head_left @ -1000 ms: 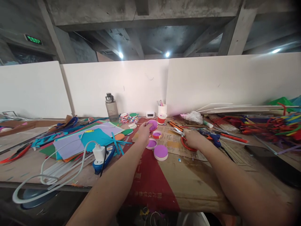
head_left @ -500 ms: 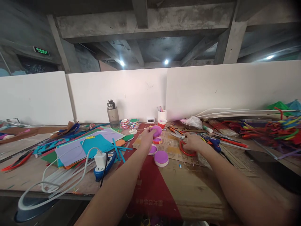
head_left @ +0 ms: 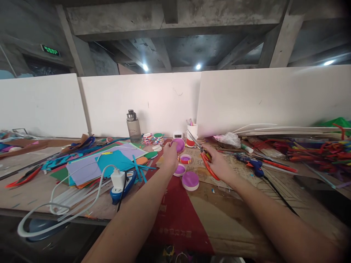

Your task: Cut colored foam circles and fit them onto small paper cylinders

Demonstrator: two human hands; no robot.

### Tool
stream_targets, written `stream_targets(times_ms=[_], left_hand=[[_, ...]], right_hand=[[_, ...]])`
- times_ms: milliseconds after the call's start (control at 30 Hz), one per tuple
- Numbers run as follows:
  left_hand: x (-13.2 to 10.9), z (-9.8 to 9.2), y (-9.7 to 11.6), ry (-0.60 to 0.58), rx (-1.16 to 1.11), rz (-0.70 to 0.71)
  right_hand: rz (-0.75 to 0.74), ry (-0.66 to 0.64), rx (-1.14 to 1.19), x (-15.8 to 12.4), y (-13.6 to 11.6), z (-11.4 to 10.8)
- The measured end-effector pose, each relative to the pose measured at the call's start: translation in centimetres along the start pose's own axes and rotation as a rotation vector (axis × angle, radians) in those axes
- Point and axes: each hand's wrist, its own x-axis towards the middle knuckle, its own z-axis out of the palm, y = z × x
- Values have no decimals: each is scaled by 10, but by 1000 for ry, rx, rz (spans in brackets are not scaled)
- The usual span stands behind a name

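My left hand (head_left: 170,155) pinches a round purple piece (head_left: 178,145) by its edge, above the table. In my right hand (head_left: 218,160) is a pair of scissors (head_left: 208,166) with orange-red handles, its blades pointing up and to the left. Below the hands, between my forearms, lie a thick purple disc with a white side (head_left: 190,180), a small white-rimmed purple dish (head_left: 180,169) and a purple ring with a red and yellow band (head_left: 185,159). Some fingers of both hands are hidden from view.
Coloured sheets (head_left: 85,170) and a power strip (head_left: 123,186) with white cables lie on the left. A bottle (head_left: 133,128) and a white cup of pens (head_left: 192,130) stand at the back. On the right are a blue glue gun (head_left: 256,168) and coloured strips (head_left: 309,153).
My right hand has lifted the scissors off the cardboard, and the blades now point upward. My left hand still holds the purple piece. The view has shifted slightly.
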Motion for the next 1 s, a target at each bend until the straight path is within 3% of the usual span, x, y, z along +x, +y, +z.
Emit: stream_targets(times_ms=[367, 1000], left_hand=[[-24, 14, 1, -152, 56, -31], [-23, 15, 0, -144, 110, -40]], right_hand=[[36, -84, -300, -6, -12, -6], [25, -143, -415, -6, -8, -5]])
